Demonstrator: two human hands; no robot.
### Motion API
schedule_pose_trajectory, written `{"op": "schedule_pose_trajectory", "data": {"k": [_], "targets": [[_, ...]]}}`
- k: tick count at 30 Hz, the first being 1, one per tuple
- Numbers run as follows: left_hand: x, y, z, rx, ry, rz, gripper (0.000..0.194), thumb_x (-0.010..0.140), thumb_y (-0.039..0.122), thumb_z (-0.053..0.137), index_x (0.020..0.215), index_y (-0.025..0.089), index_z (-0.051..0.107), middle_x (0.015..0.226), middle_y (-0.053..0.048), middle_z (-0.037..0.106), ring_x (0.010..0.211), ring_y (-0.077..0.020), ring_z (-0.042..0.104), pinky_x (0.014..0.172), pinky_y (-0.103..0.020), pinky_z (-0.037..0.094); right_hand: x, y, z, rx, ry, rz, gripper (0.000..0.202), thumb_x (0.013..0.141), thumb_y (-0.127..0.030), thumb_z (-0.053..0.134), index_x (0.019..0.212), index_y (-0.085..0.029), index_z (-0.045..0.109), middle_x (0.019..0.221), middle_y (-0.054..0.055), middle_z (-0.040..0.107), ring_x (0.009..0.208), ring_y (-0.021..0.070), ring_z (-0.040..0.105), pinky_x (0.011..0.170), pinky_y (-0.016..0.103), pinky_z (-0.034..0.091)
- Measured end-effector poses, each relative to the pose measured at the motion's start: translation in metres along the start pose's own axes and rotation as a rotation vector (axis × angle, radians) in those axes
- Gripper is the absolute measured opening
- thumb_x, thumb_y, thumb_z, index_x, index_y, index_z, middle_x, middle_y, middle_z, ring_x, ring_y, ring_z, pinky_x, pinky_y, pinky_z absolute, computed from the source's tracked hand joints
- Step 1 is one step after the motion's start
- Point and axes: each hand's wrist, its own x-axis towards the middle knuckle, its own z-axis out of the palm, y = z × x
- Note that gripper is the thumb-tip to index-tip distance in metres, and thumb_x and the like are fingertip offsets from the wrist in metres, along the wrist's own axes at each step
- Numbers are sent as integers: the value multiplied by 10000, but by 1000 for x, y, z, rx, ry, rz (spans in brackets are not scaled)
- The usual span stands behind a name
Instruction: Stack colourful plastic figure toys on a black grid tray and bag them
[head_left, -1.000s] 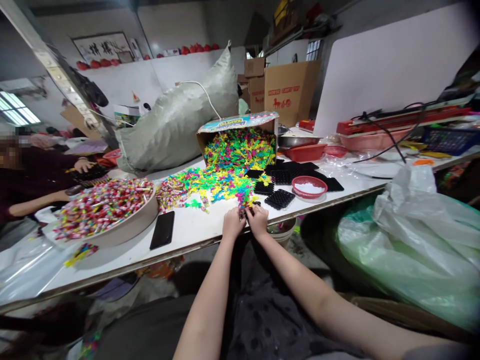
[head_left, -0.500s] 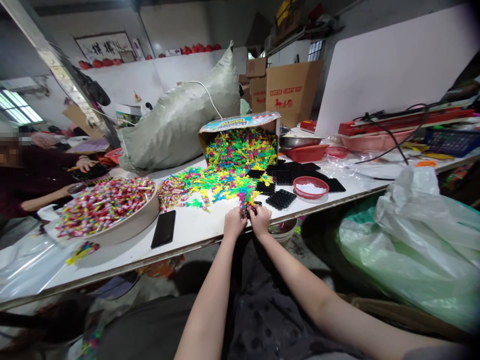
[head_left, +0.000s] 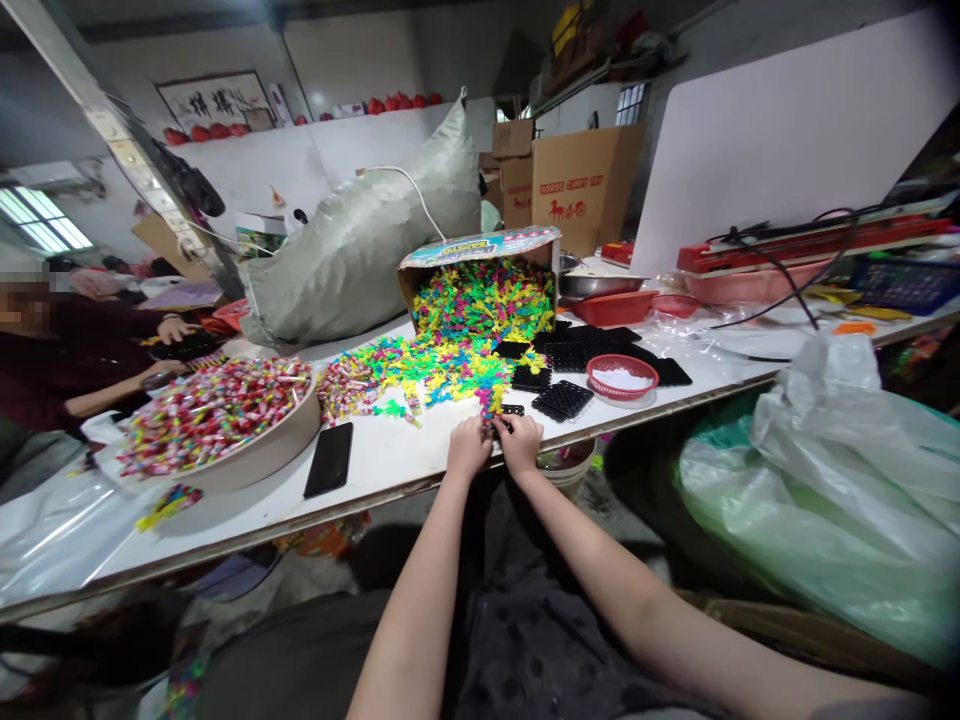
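My left hand (head_left: 469, 447) and my right hand (head_left: 519, 443) are close together at the table's front edge, both with fingers curled in. Whatever they pinch is too small and hidden to make out. Between and just beyond them lies a small black grid tray (head_left: 514, 410), partly covered by my fingers. A trail of small coloured plastic figures (head_left: 491, 395) reaches to my fingertips. It runs back to a heap of the same yellow, green, pink and blue figures (head_left: 450, 368), spilling from a cardboard box (head_left: 553, 285) on its side.
More black grid trays (head_left: 564, 399) lie to the right, near a red basket (head_left: 622, 390) with white contents. To the left are a black phone (head_left: 328, 460) and a basin (head_left: 289, 440) heaped with wrapped candies. Another person (head_left: 82, 345) works at far left. A plastic bag (head_left: 817, 500) stands right.
My right fingers have shifted slightly, uncovering more of the black tray beyond them. Both hands stay at nearly the same spot. The person at the left has moved their hands a little.
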Motion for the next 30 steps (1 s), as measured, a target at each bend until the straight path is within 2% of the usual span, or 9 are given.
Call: {"op": "schedule_pose_trajectory", "data": {"k": [7, 14, 18, 23, 30], "targets": [[0, 1, 1, 20, -8, 1, 172, 824, 259, 402, 928, 168, 505, 904, -86, 588, 865, -212, 529, 722, -316, 386, -3, 3, 0, -58, -41, -76, 302, 876, -380, 437, 836, -158, 637, 827, 54, 661, 798, 174, 519, 735, 295, 258], [-2, 1, 2, -10, -10, -4, 204, 823, 270, 406, 967, 167, 509, 924, -95, 585, 901, -222, 521, 754, -325, 385, -3, 4, 0, -121, -42, -101, 211, 833, -306, 487, 815, -151, 629, 759, 60, 640, 779, 186, 529, 728, 297, 292], [-3, 0, 3, -34, -9, -8, 237, 828, 279, 399, 1008, 168, 506, 950, -98, 582, 925, -225, 513, 781, -330, 379, -1, 3, -2, -159, -87, -144, 182, 810, -280, 504, 801, -152, 632, 747, 64, 640, 776, 195, 522, 733, 305, 286], [-4, -1, 2, -34, 21, 4, 244, 850, 304, 361, 989, 176, 515, 919, -85, 591, 889, -215, 528, 756, -320, 387, 1, 0, -9, -159, -96, -127, 223, 824, -322, 488, 809, -160, 641, 752, 68, 648, 768, 204, 527, 736, 308, 281], [-4, -1, 3, -82, 77, -13, 157, 817, 285, 427, 894, 189, 525, 884, -66, 605, 882, -208, 543, 740, -304, 390, 4, 5, -9, -125, -95, -127, 260, 815, -397, 476, 806, -186, 628, 755, 55, 649, 769, 211, 543, 739, 317, 292]]}}
